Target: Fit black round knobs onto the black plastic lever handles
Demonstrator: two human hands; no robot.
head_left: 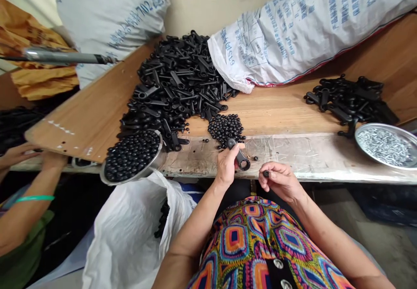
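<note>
My left hand (226,166) grips a black plastic crank handle (241,159), its ringed socket end turned toward me over the table's front edge. Just to the right, my right hand (282,179) pinches a small round black knob (266,174) between thumb and fingers. The knob and the handle are apart. Beyond my left hand lies a loose pile of small black knobs (226,127), and one stray knob (256,158) sits near the edge. A large heap of black crank handles (182,76) rises behind.
A metal bowl (159,158) of black knobs stands left; a metal dish (365,137) of screws sits right. More handles (358,97) lie behind it. Printed sacks (293,28) line the back. A power screwdriver (65,56) hangs left, above a co-worker's arms (39,184). An open white sack (127,228) stands below.
</note>
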